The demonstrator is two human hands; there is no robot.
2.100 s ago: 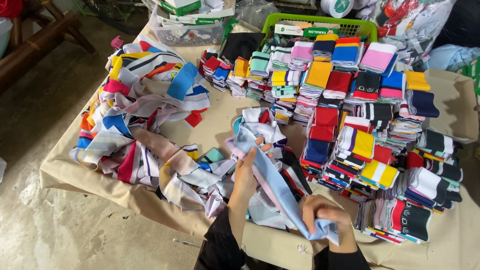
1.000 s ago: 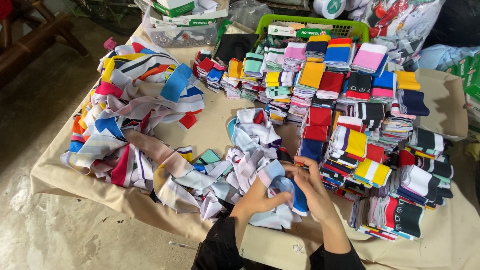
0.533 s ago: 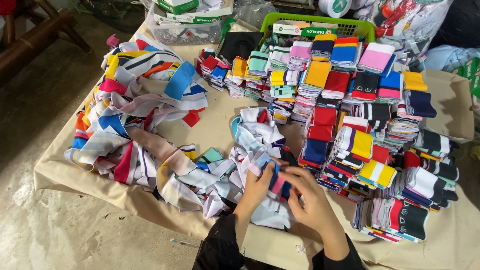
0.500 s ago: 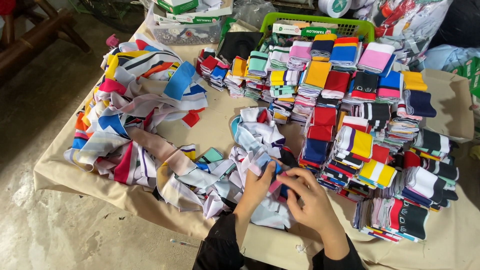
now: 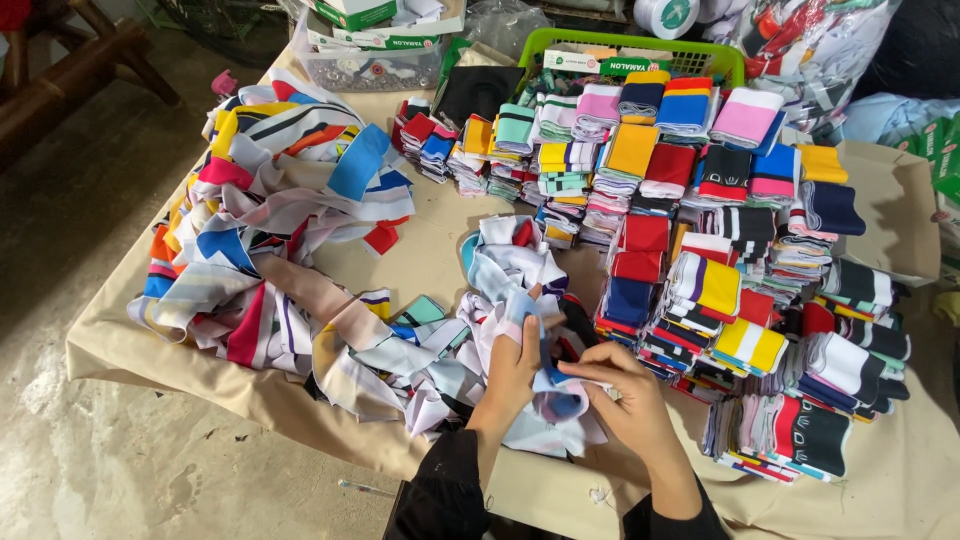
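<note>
Both hands, left hand [image 5: 512,372] and right hand [image 5: 622,393], fingers pinching a pale fabric strip [image 5: 556,398] (loose pile [image 5: 280,250] beside) on the counter [image 5: 420,255].

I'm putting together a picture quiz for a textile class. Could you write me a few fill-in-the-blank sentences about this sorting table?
1. Both the left hand and the right hand grip a light blue and white ____ strip.
2. The basket at the table's far edge is ____ in colour.
3. The folded stacks lie to the ____ of the hands.
4. The loose pile lies on a ____ cloth covering the table.

Missing words: fabric; green; right; tan
</note>
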